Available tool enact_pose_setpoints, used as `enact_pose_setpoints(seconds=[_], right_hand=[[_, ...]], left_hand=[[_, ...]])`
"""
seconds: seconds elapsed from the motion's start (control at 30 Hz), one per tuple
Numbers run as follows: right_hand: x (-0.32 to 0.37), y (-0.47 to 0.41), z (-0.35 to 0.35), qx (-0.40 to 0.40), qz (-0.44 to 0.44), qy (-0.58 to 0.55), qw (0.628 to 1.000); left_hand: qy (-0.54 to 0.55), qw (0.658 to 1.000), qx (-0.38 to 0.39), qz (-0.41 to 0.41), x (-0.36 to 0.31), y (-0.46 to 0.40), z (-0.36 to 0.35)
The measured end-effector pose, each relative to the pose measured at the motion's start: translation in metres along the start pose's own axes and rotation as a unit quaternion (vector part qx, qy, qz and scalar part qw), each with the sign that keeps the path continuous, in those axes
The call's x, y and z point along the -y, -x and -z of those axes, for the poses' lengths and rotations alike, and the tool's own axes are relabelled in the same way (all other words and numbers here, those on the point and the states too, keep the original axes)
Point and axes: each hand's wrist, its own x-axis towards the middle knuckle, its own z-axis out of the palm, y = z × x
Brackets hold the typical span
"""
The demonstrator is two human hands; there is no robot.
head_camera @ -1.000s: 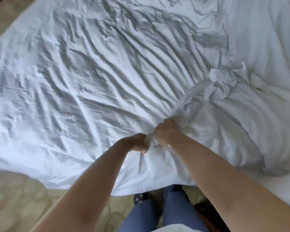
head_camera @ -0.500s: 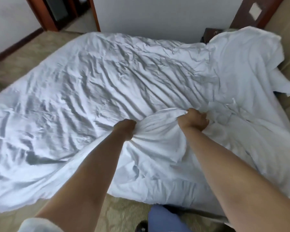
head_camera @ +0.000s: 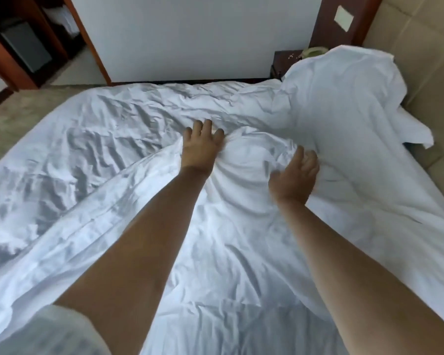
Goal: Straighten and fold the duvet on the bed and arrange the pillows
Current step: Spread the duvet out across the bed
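White cotton is filling most of the view: the duvet [head_camera: 92, 160] is lying crumpled across the bed, and a near part of it is folded over toward the middle, ending in a bunched hump between the two hands. The left hand [head_camera: 201, 147] is resting on the far left side of that hump, its grip wide, fingers spread and straight, pressing on the cloth without closing round it. The right hand [head_camera: 294, 175] is lying just beside the hump on its right, its grip wide too, fingers loosely extended and touching the fabric; its outline is blurring. A long folded edge is running from the left hand down to the lower left corner. At the head end a pillow [head_camera: 344, 98] is leaning upright against the padded beige headboard [head_camera: 420, 60], touching the duvet. Carpet [head_camera: 18, 116] is lying open along the bed's left side, and a white wall [head_camera: 190, 34] is standing close behind the far edge. No writing is readable anywhere.
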Motion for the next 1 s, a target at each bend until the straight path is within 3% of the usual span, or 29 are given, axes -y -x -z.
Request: enact_pose_setpoints(seconds=[0.07, 0.1, 0.17, 0.23, 0.43, 0.7, 1.0], right_hand=[[-0.016, 0.004, -0.031, 0.217, 0.017, 0.067, 0.974], [-0.022, 0.008, -0.046, 0.288, 0.024, 0.108, 0.951], [-0.028, 0.02, -0.066, 0.386, 0.026, 0.153, 0.909], [-0.029, 0.034, -0.08, 0.433, 0.033, 0.16, 0.887], [-0.03, 0.056, -0.071, 0.444, 0.058, 0.172, 0.878], [-0.036, 0.076, 0.037, 0.362, 0.054, 0.147, 0.919], [-0.095, 0.106, 0.135, 0.36, 0.005, 0.142, 0.922]], left_hand=[[-0.014, 0.997, 0.07, 0.007, -0.012, 0.006, -0.04], [-0.019, 0.995, 0.101, 0.003, -0.017, 0.012, -0.062], [0.011, 0.981, 0.194, -0.012, -0.027, 0.034, -0.099], [0.023, 0.961, 0.272, -0.033, -0.032, 0.056, -0.119], [0.096, 0.931, 0.351, -0.035, -0.047, 0.085, -0.121], [0.193, 0.923, 0.326, -0.07, -0.079, 0.116, -0.041], [0.244, 0.914, 0.298, -0.125, -0.145, 0.131, 0.034]])
